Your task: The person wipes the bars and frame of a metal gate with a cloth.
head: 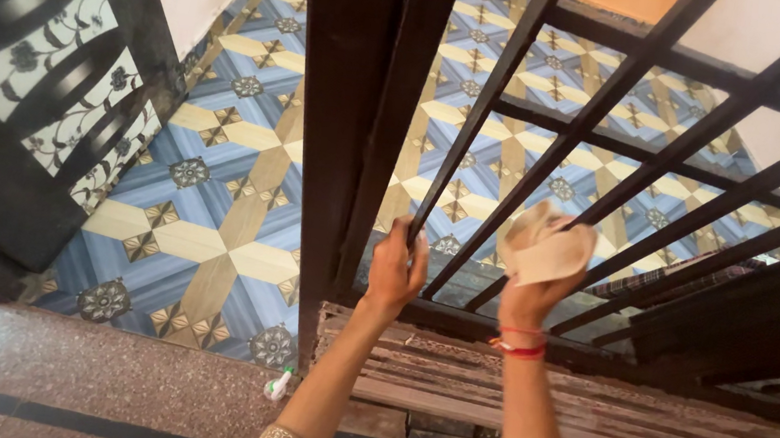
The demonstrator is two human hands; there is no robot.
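Left hand (396, 270) wrapped round dark metal gate bar (478, 112) — right hand (530, 287) clutching crumpled beige cloth (546, 248)

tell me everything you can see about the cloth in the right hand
The cloth is a small, pale beige rag, soft and crumpled, looking like thin cotton. It is bunched into a loose wad with a flap folded up at its upper left. The right hand grips it from below and presses it against a dark metal bar of the slanting gate grille, above the patterned blue and cream floor tiles.
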